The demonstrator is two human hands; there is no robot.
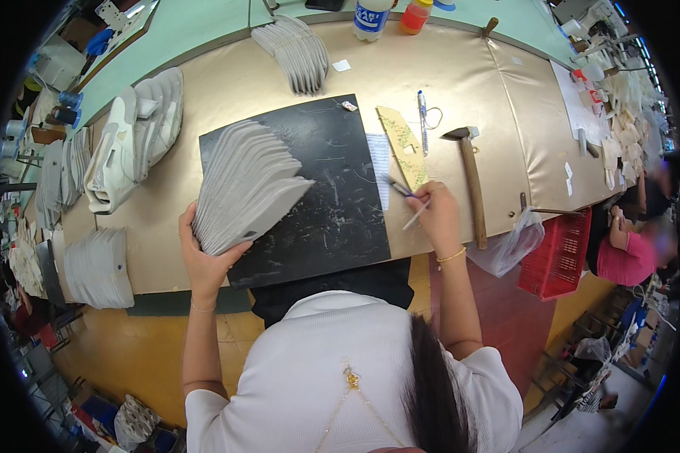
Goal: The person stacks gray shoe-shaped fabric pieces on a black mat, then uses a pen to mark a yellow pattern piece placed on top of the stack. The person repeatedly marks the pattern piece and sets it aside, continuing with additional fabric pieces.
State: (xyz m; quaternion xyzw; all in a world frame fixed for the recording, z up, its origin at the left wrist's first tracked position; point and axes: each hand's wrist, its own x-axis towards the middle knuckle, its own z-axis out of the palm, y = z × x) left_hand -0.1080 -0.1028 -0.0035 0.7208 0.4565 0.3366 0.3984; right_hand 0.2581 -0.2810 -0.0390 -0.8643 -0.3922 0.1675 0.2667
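My left hand (204, 264) grips the near end of a fanned stack of grey shoe pieces (245, 177), thumb on one side and fingers on the other. The stack rests over the left part of a black cutting mat (336, 204). Off the mat's right edge, my right hand (440, 214) is closed on a slim pen-like tool (397, 186) with a dark tip; a thin pale stick (416, 214) also shows at its fingers. Just beyond that hand lie a yellowish patterned template (402, 143) and a lined paper (381, 158).
A hammer (473, 181) and a blue pen (422, 124) lie to the right. More grey piles (291, 49) (98, 264) and white shoe uppers (121, 143) sit far and left. Bottles (371, 19) stand at the back. A plastic bag (510, 245) and red crate (555, 249) are beside the table's near right edge.
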